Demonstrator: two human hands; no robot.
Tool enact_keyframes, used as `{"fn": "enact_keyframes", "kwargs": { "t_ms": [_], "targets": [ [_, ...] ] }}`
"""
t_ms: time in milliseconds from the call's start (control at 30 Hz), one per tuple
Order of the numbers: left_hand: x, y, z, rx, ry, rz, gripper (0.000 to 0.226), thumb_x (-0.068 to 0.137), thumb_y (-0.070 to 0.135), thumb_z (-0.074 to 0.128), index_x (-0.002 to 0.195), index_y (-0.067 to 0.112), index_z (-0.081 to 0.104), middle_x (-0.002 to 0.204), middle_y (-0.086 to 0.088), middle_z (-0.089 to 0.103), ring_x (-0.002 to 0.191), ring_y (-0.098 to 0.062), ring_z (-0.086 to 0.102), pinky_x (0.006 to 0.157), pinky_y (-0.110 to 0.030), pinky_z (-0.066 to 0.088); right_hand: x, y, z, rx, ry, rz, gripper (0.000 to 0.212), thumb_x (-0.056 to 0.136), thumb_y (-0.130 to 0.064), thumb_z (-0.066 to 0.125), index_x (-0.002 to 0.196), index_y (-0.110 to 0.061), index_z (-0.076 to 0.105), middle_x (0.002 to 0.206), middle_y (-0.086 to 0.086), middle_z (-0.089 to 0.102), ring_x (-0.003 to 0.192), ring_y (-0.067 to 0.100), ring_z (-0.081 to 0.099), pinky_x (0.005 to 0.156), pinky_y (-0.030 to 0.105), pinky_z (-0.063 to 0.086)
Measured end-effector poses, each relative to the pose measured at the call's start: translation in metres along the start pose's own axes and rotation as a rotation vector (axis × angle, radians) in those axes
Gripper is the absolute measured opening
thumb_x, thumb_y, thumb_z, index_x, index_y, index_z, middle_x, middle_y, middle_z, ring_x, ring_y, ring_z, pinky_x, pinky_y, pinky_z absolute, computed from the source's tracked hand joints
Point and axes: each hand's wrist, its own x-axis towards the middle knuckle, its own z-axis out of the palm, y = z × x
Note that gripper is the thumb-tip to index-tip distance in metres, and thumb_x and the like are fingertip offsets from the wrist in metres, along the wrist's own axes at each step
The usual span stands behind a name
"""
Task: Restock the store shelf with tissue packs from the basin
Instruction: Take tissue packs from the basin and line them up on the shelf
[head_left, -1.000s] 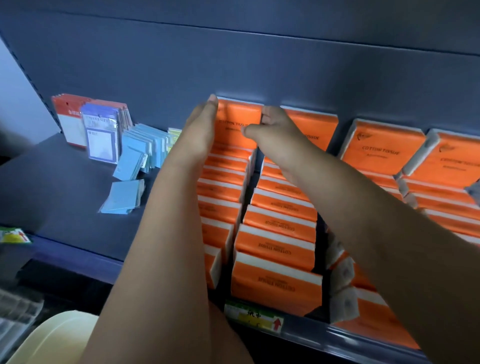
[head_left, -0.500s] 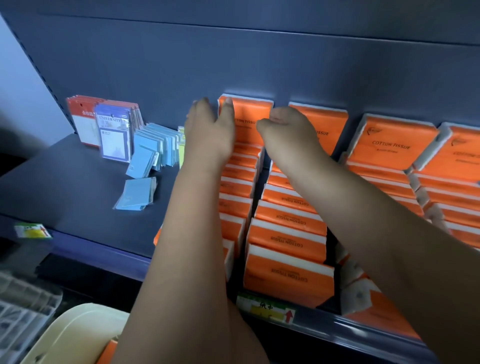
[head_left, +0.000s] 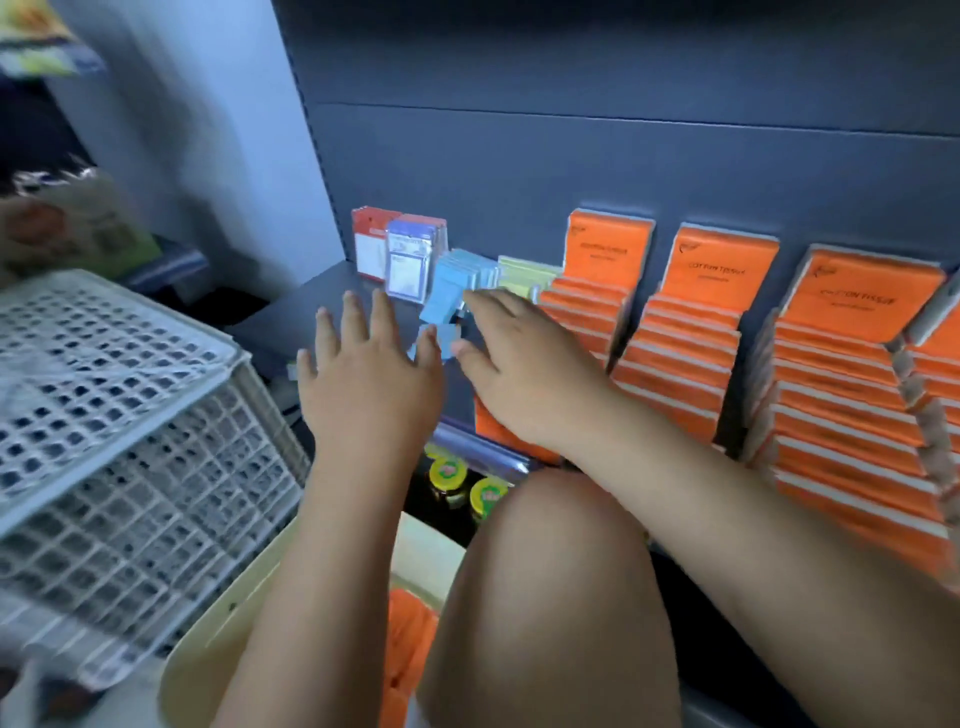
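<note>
The dark shelf (head_left: 291, 322) carried rows of orange tissue packs (head_left: 680, 358) toward its right end, with blue packets (head_left: 457, 280), yellow packets (head_left: 524, 275) and red-and-white cards (head_left: 371, 244) along its back edge.

White lattice crate (head_left: 119, 415); yellow-lidded jars (head_left: 447, 474)

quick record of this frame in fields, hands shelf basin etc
left hand: open, empty, fingers spread
right hand: open, empty, over the shelf
orange packs: leaning rows on shelf
blue packs: left of the orange rows, some fallen
basin: below, orange packs inside
crate: white, left
</note>
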Motion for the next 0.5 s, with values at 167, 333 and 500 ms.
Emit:
{"fn": "enact_keyframes", "kwargs": {
  "t_ms": [167, 333, 500],
  "targets": [
    [-0.048, -0.097, -0.007, -0.052, -0.063, -0.154, 0.071, 0.102, 0.059, 0.028, 0.160, 0.018, 0.028, 0.169, -0.005, 0.023, 0.156, -0.030, 0.015, 0.125, -0.050, 0.017, -0.021, -0.077, 0.047, 0.069, -0.152, -0.073, 0.052, 0.105, -0.046, 0.045, 0.140, -0.008, 0.050, 0.145, 0.011, 0.051, 0.138, 0.029, 0.043, 0.109, 0.044, 0.040],
    [-0.097, -0.176, 0.015, -0.117, -0.342, -0.343, 0.064, 0.105, 0.054, 0.027, 0.163, 0.025, 0.022, 0.171, 0.000, 0.017, 0.158, -0.027, 0.010, 0.126, -0.051, 0.015, -0.055, -0.110, 0.124, 0.147, -0.348, -0.005, 0.037, 0.104, -0.046, 0.044, 0.115, -0.012, 0.056, 0.130, 0.009, 0.058, 0.122, 0.031, 0.054, 0.091, 0.042, 0.048],
    [-0.135, -0.212, 0.062, -0.167, -0.571, -0.516, 0.065, 0.107, 0.051, 0.033, 0.163, 0.019, 0.022, 0.169, -0.007, 0.024, 0.155, -0.029, 0.021, 0.124, -0.046, 0.020, -0.089, -0.114, 0.199, 0.121, -0.518, 0.125, 0.037, 0.104, -0.039, 0.042, 0.122, -0.009, 0.056, 0.126, 0.012, 0.058, 0.118, 0.035, 0.056, 0.084, 0.040, 0.044]
  ]
}}
